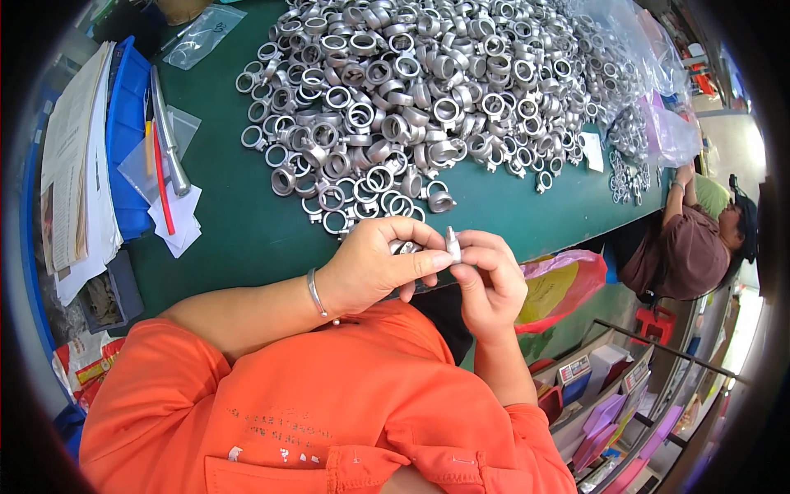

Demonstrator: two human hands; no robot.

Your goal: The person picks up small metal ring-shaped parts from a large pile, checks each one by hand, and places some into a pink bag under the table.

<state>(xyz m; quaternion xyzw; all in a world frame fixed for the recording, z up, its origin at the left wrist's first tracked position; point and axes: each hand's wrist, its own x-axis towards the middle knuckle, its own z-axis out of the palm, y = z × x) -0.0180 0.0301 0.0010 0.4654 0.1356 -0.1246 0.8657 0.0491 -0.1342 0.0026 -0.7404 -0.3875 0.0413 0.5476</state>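
Note:
Over the near edge of the green table, my two hands meet. My left hand (380, 257) is closed around a silver metal ring (402, 247), mostly hidden by the fingers. A small pale metal piece with a narrow tip (453, 244) stands upright between the hands, pinched by the fingers of my right hand (495, 284). My left thumb touches its side. Whether this piece is joined to the ring, I cannot tell. Just beyond my hands spreads a big heap of similar silver metal rings (395, 90), many with small stubs.
Left on the green table (214, 206) are a blue tray (132, 156), papers (78, 156), a metal-handled tool (169, 144) and a red pen (162, 185). Plastic bags (671, 136) and another person (691, 239) are at the right. Shelving with bins (601, 420) stands lower right.

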